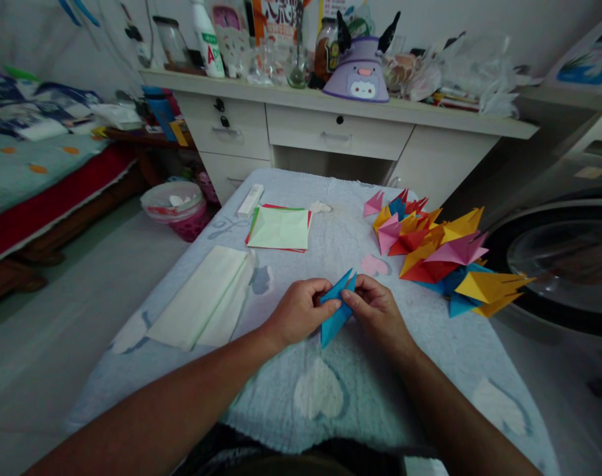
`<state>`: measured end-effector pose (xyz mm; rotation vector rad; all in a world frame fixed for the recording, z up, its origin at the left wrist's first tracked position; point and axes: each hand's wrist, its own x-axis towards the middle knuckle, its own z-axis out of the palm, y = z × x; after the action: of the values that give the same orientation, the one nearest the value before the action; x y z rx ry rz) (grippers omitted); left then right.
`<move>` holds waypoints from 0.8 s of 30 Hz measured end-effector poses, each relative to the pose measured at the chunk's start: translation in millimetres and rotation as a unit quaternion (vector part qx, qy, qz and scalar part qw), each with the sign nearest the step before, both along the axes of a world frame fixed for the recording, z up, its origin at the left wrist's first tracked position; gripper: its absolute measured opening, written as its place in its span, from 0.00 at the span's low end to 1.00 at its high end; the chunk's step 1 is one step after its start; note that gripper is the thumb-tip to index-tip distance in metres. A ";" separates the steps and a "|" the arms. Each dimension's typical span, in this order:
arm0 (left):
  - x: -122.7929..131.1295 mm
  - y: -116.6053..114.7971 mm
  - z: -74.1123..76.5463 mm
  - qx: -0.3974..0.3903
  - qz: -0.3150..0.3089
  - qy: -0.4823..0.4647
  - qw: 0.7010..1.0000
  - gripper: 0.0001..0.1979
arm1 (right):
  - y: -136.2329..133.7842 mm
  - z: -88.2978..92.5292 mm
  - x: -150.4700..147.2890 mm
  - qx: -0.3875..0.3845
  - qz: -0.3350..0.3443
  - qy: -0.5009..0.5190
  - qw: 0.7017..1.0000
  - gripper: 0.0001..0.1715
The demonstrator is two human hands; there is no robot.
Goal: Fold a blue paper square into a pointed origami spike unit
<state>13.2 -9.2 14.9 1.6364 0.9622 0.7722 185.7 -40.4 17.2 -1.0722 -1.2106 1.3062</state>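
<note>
A piece of folded blue origami paper [335, 324] is held up between both hands near the front of the cloth-covered table. My left hand [303, 307] pinches its left side, thumb on the near face. On the other side, my right hand [378, 307] grips the right edge between thumb and fingers. Two narrow points of the paper rise above the thumbs, and one wider point hangs below. To the right lies a cluster of folded paper cranes [430, 248] in yellow, red, pink and blue. Beyond my left hand rests a stack of square paper [280, 228], pale green on top.
A folded pale sheet [196, 301] lies left on the tablecloth [325, 430], and a small white box [251, 200] sits behind it. A cluttered white desk [301, 96] stands at the back. There is a pink bin [176, 205] left and a front-loading washing machine [554, 251] right.
</note>
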 end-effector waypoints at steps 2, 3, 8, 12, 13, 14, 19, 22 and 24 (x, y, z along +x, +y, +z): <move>1.1 -1.2 -1.2 0.001 -0.004 0.004 1.000 0.12 | 0.4 -0.9 0.6 0.005 -0.004 -0.004 1.000 0.14; 1.7 -1.4 -2.1 -0.007 -0.010 -0.003 1.000 0.12 | 0.6 -1.6 0.8 0.006 -0.006 -0.004 1.000 0.14; 3.6 -0.4 -5.7 -0.062 -0.036 -0.018 0.997 0.16 | 1.2 -4.6 1.0 0.006 -0.008 0.003 1.000 0.14; 3.8 -0.1 -5.1 -0.063 -0.045 0.000 0.997 0.16 | 1.0 -3.2 3.3 0.012 -0.005 0.016 1.000 0.12; 3.9 -0.3 -4.6 -0.062 -0.050 0.002 0.997 0.16 | 0.8 -2.4 4.3 0.015 -0.006 0.009 1.000 0.13; 3.9 -0.5 -4.0 -0.061 -0.054 0.004 0.997 0.16 | 0.4 -1.3 5.4 0.020 -0.011 -0.005 1.000 0.14; 3.8 -1.8 -0.7 -0.061 -0.052 0.012 0.997 0.16 | -1.2 5.3 7.3 0.044 -0.045 -0.084 0.994 0.21; 3.9 -2.0 -0.7 -0.069 -0.048 0.012 0.996 0.15 | -0.7 8.1 4.9 0.048 -0.043 -0.084 0.994 0.22; 4.2 -1.8 -1.8 -0.068 -0.045 0.017 0.997 0.15 | 0.0 8.2 2.8 0.035 -0.026 -0.068 0.997 0.19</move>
<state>17.4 -11.1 13.1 1.5674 0.9376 0.6080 188.5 -40.4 25.4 -1.1491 -1.3123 1.1572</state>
